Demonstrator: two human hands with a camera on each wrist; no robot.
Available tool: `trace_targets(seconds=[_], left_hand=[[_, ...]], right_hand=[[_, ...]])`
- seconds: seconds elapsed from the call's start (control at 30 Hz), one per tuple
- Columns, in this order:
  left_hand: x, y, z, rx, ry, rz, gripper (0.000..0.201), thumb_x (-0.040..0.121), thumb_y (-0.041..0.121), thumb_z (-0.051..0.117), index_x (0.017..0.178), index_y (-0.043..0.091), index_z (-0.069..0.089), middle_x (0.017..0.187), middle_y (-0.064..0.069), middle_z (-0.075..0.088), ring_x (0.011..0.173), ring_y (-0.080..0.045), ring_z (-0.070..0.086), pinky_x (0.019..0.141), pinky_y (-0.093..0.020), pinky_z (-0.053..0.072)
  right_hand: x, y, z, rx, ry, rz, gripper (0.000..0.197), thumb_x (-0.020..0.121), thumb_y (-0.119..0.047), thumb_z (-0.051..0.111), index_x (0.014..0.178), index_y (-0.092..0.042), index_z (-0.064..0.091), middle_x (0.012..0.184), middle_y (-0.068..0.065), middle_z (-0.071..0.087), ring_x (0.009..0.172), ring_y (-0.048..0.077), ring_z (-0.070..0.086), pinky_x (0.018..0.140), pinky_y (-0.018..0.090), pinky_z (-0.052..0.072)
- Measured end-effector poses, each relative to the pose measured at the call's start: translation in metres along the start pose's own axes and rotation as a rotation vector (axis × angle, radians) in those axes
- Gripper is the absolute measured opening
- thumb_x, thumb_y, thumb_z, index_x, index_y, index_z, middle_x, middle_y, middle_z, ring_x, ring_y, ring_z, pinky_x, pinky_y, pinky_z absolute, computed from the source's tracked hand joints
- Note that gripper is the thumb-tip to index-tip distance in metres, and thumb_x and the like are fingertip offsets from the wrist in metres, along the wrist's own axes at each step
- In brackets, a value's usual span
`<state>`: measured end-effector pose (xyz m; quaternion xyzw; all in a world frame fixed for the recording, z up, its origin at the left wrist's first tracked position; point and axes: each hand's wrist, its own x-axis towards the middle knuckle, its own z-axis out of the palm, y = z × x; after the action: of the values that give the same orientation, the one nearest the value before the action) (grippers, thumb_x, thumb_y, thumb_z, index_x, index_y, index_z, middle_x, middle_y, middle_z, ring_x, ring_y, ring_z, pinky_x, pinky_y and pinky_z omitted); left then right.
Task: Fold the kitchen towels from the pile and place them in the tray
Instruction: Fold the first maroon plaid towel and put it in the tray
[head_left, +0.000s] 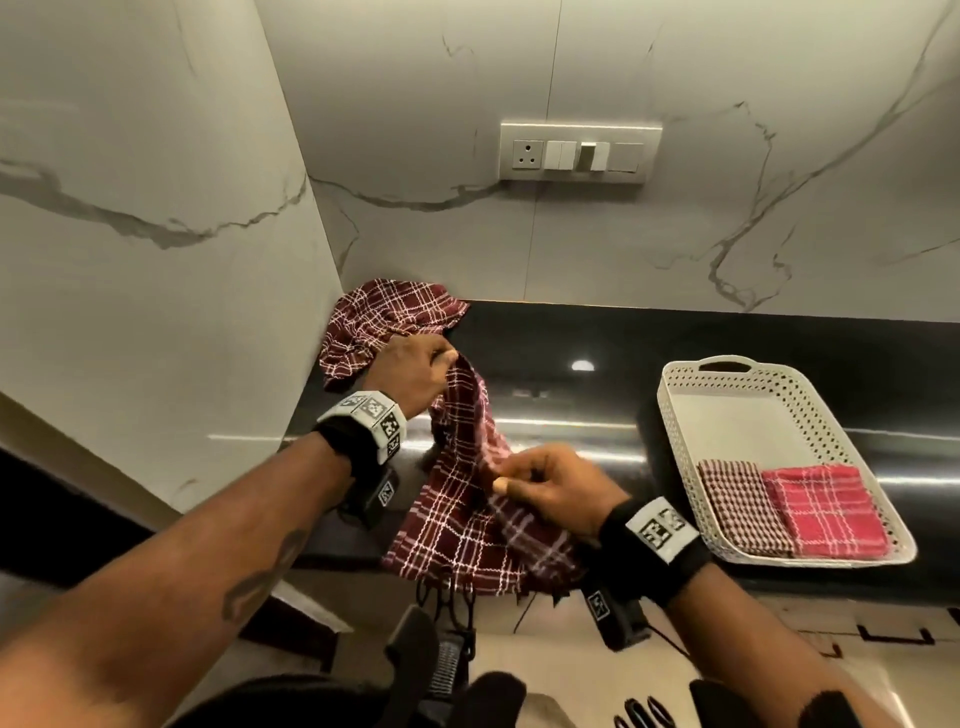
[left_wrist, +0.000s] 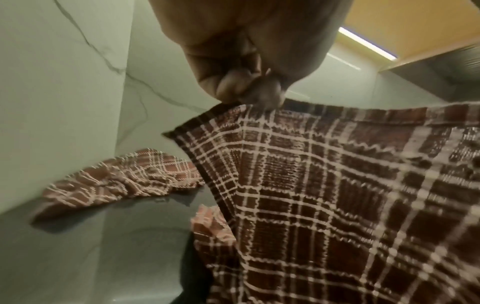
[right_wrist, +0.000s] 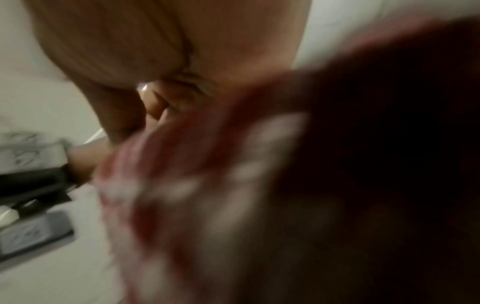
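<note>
Left hand (head_left: 415, 371): seen at centre of the head view, raised above the counter; thumb and fingertips are pinched on the top edge of the towel. The pinch is confirmed in the left wrist view, where the fingertips (left_wrist: 262, 92) are closed on the hem near a corner.
Right hand (head_left: 550, 486): seen lower centre of the head view, nearer the person; thumb and forefinger are pinched on the towel's edge, the other fingers curled. The right wrist view is heavily blurred; only curled fingers (right_wrist: 166, 102) against red cloth can be made out.
Towel (head_left: 467, 499): maroon with white checks, held between both hands, hanging slack from the left hand down past the counter's front edge at lower centre.
Pile (head_left: 384, 322): one crumpled maroon checked cloth is seen at the back of the counter, in the corner against the wall, just behind the left hand.
Tray (head_left: 675, 415): white, perforated, at the right of the head view on the counter, well apart from the hands. Two folded cloths lie side by side at its near end: a small-check one (head_left: 737, 504) on the left, a pink one (head_left: 826, 509) on the right, touching.
Counter (head_left: 597, 332): black, glossy.
Switch plate (head_left: 579, 151): mounted on the marble wall, upper centre.
</note>
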<state>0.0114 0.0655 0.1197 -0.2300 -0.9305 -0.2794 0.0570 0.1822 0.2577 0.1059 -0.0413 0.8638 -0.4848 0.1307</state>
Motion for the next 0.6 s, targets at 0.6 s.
trace_targets(seconds=[0.6], left_hand=[[-0.022, 0.041, 0.031, -0.657, -0.614, 0.205, 0.021, 0.093, 0.001, 0.06, 0.106, 0.011, 0.047, 0.098, -0.009, 0.068, 0.088, -0.015, 0.07, 0.079, -0.037, 0.057]], right_hand=[[0.045, 0.005, -0.047, -0.055, 0.086, -0.115, 0.061, 0.083, -0.018, 0.075, 0.137, -0.033, 0.049, 0.113, -0.008, 0.066, 0.106, 0.003, 0.062, 0.096, 0.031, 0.053]])
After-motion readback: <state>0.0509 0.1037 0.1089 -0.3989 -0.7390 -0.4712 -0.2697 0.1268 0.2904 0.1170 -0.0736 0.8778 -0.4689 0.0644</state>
